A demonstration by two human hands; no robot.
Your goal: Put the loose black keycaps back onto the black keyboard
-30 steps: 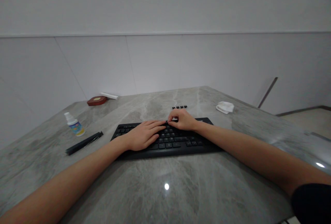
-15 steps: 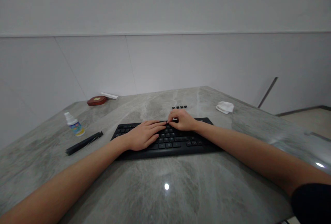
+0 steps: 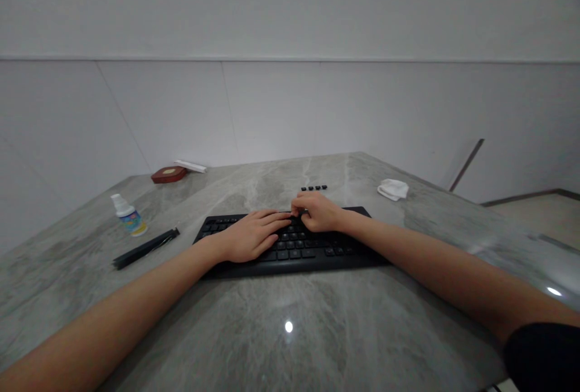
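Note:
A black keyboard lies flat on the grey marbled table. My left hand rests over its left half, palm down, with the fingers stretched out toward the middle of the top rows. Just right of those fingertips, my right hand is curled, thumb and index finger bent close together at the keyboard's upper rows. What the right fingers grip, if anything, is too small to make out. Several loose black keycaps stand in a row on the table behind the keyboard.
To the left are a white-capped spray bottle and a black brush-like tool. A reddish-brown case and a white flat strip lie near the wall at the back left. A crumpled white cloth lies at the right.
My right hand has shifted very slightly left, its index finger more bent over the keys. My left hand stays flat in place. The view has tilted a little.

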